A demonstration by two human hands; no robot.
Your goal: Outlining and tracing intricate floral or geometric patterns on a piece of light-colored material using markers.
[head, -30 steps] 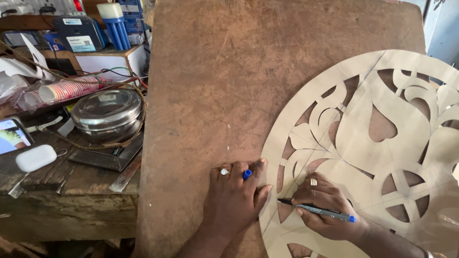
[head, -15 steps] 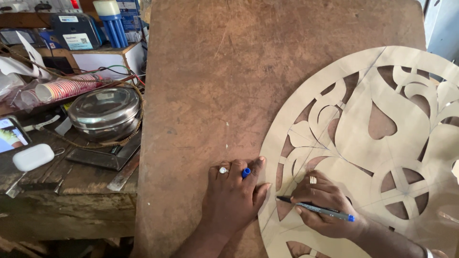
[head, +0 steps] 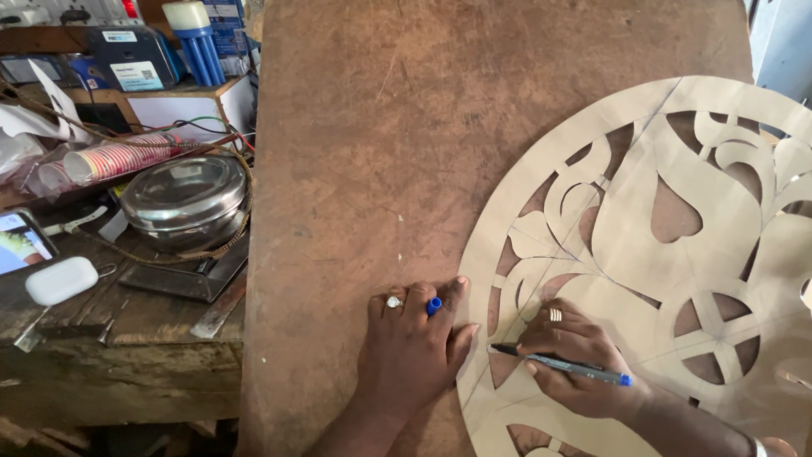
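Head view: your right hand (head: 579, 360) sits low and right of centre, fingers closed around a pen (head: 562, 365) with a blue end; the dark tip points left and touches the stencil (head: 643, 279) near its left rim; a ring shows on one finger. Your left hand (head: 414, 347) lies just left of it at bottom centre, palm down and spread flat, gripping nothing in its palm; the fingertips press on the board (head: 423, 127) and touch the stencil's edge; a blue pen cap (head: 434, 305) is tucked between two fingers, and a ring sits on another.

The stencil is a large round pale cut-out with leaf and heart openings; it fills the right half of the frame, lying flat on the brown board, which runs from the top edge to the bottom.

At the left, on a darker bench (head: 118, 355): a lidded steel tin (head: 184, 199) left of centre; a stack of paper cups (head: 118, 156) on its side above it; a white earbud case (head: 61, 280) at the far left, a phone (head: 21, 245) touching it; a blue bottle (head: 199, 38) at the upper left.
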